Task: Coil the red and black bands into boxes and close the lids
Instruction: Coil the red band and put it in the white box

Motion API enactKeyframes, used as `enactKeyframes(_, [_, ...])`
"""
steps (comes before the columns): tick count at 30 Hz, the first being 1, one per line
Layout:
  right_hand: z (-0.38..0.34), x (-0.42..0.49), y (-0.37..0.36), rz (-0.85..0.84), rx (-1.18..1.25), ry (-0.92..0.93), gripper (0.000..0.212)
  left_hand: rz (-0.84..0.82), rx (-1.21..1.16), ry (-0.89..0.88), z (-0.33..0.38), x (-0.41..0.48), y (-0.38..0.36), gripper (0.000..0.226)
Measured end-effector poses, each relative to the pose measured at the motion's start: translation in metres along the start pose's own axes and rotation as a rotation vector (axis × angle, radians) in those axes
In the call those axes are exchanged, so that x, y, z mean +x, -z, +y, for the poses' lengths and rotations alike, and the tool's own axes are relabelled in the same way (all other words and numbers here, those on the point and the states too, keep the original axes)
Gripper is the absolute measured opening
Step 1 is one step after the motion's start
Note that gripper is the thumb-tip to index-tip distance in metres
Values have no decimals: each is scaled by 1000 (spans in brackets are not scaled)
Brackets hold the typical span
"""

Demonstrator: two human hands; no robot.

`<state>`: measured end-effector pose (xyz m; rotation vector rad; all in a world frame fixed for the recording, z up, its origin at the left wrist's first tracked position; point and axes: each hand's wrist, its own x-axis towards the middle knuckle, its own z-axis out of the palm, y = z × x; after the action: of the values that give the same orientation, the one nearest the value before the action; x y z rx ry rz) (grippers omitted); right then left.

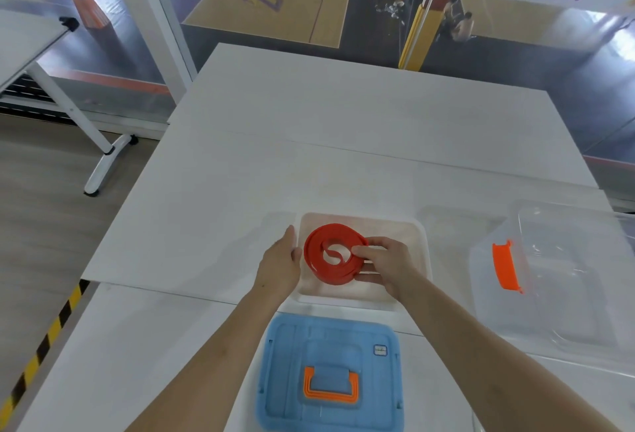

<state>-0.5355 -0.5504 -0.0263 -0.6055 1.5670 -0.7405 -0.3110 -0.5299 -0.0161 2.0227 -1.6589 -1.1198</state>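
Observation:
A red band (326, 265), wound into a flat coil, sits over a clear white-rimmed box (417, 235) in the middle of the table. My right hand (385, 265) grips the coil's right side, thumb on top and fingers under it. My left hand (281, 259) rests flat against the coil's left edge and the box's left wall. A blue lid (343, 339) with an orange handle (331, 387) lies flat just in front of the box. No black band is in view.
A second clear box (549, 294) with an orange latch (505, 268) lies tilted at the right. The white table (343, 129) stretches far back. Yellow-black floor tape (44, 339) runs along the left; another table (31, 39) stands far left.

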Motion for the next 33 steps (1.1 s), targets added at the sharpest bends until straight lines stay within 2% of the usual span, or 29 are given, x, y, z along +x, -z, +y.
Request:
enactKeyframes(4, [8,20,-15,10,-61,-38,42,-8,-2,47,2,3,-1,56])
enactKeyframes(15, [34,46,-26,35,-22,-113,38,-13,92,29,2,8,-3,50])
enactKeyframes(25, [42,52,-30,97,-162,-43,41,-19,131,45,-3,12,-8,50])
enactKeyframes(28, [38,48,-32,62,-294,-31,48,-22,141,44,-1,13,-8,46])
enactKeyframes(31, [37,46,-30,64,-453,-7,76,-16,119,53,0,9,-7,35])
enactKeyframes(33, [31,37,-27,68,-558,37,82,-14,104,58,1,5,-4,20])
